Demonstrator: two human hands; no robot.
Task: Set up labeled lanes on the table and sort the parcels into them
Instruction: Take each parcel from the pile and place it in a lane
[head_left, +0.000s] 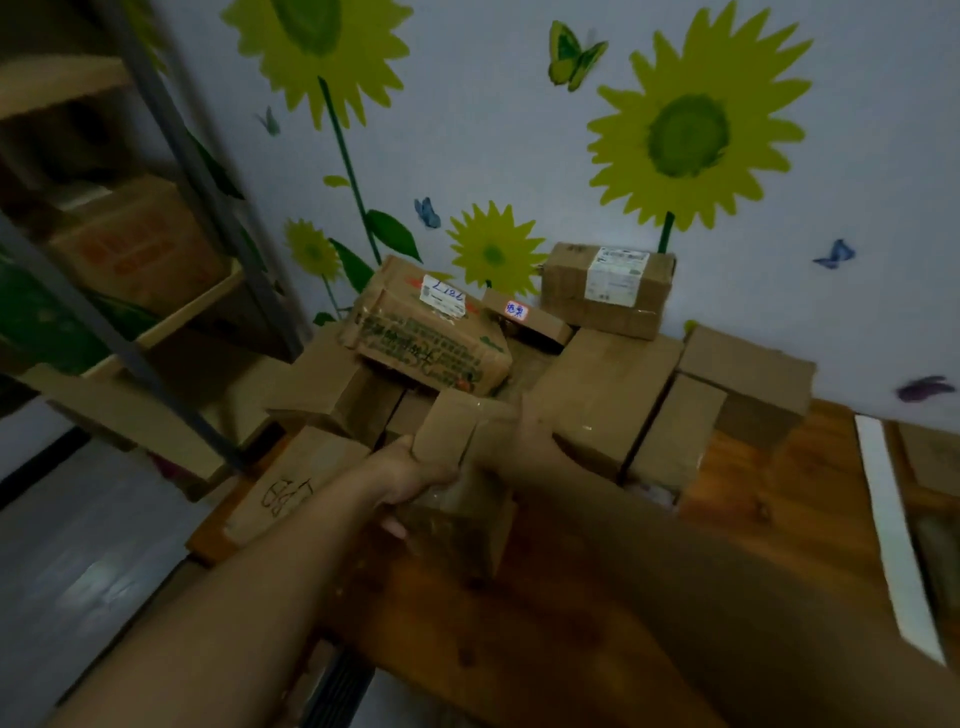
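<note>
A reddish wooden table (545, 634) was set against the wall (519, 130). Directly on it, a heap of cardboard parcels (602, 395) was stacked along the far edge. A hand-marked carton (291, 483) was laid at the left corner and a white strip (893, 535) near the right edge. A small taped parcel (462, 499) was placed at the heap's near side.

Dim, murky indoor light, soft motion blur throughout, wide-angle bending at the edges, faint glare on floor (98, 577)
</note>
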